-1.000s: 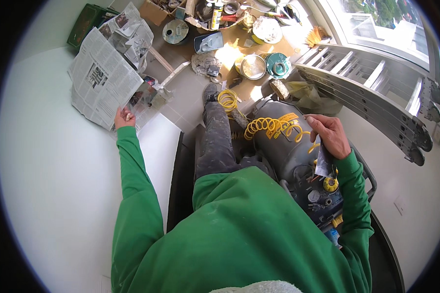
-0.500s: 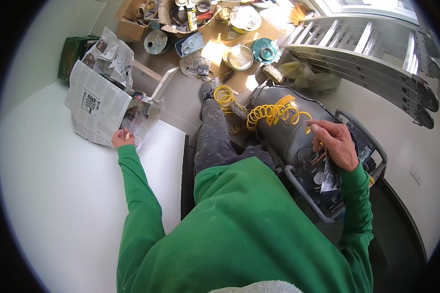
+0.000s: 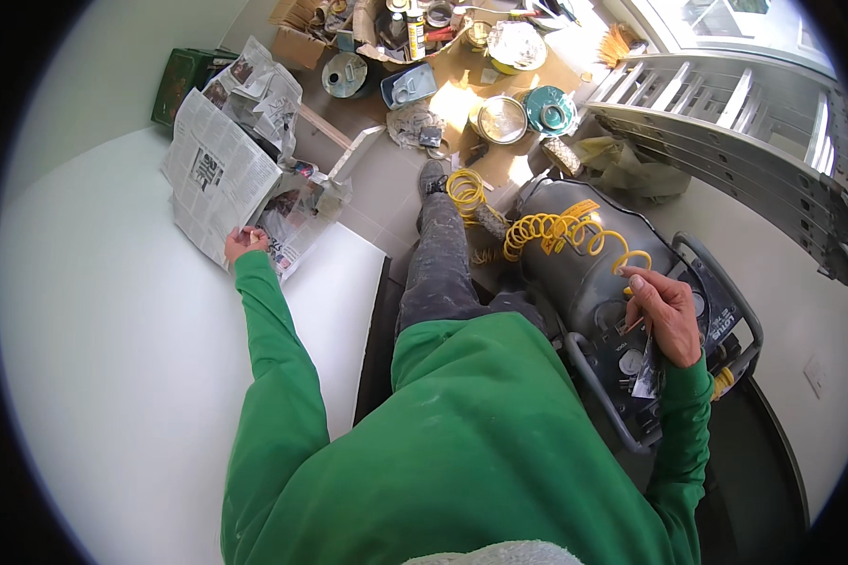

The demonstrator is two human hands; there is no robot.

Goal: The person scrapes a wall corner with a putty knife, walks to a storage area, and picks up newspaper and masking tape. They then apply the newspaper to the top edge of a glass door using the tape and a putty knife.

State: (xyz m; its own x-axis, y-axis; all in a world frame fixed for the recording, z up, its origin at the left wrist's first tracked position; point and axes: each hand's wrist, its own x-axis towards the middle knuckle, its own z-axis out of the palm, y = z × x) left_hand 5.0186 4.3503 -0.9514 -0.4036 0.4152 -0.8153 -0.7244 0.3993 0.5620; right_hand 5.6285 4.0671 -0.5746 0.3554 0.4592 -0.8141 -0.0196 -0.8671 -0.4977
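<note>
My left hand (image 3: 244, 243) is at the near edge of spread newspaper (image 3: 219, 168), over a white surface (image 3: 151, 320). Its fingers are curled in, and whatever they may hold is too small to make out. On the other side, my right hand (image 3: 665, 318) is raised above a grey air compressor (image 3: 575, 235). A flat, dusty blade like that of a putty knife (image 3: 647, 369) hangs below its palm, the handle partly hidden by the fingers. Just beyond those fingertips a coiled yellow air hose (image 3: 546, 228) lies over the tank.
An aluminium ladder (image 3: 725, 141) leans along the right wall. Open paint cans, including a teal-lidded can (image 3: 548, 110), a blue tray (image 3: 409, 87) and a cardboard box (image 3: 372, 33) of supplies crowd the floor ahead. A green box (image 3: 181, 83) stands behind the newspaper.
The whole view has shifted, so most things sit farther right in the picture. My left hand has moved slightly left along the newspaper's edge. My right hand still holds the putty knife.
</note>
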